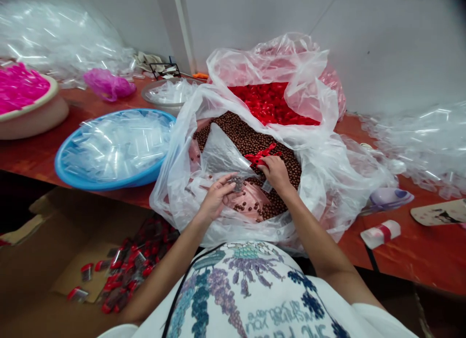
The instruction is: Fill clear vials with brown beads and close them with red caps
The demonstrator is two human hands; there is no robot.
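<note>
My left hand (217,195) is closed around a small clear plastic container (238,184) that looks dark inside. To its right, my right hand (275,172) pinches at the red plastic caps (260,156) lying on brown beads (240,134). Its fingertips are on one cap, partly hidden by the fingers. A clear plastic piece (267,186) shows just below that hand. Both hands are over a large bag-lined tub (174,149) that holds the beads. Loose beads lie on the pink tub bottom (251,197) between my wrists.
Behind the tub stands a bag of red caps (269,103). On the left are a blue basin (60,158) of clear containers and a cream basin (54,110) of pink pieces. Below, a cardboard box (73,260) holds red-capped containers (127,270). Clear containers (429,144) lie at right.
</note>
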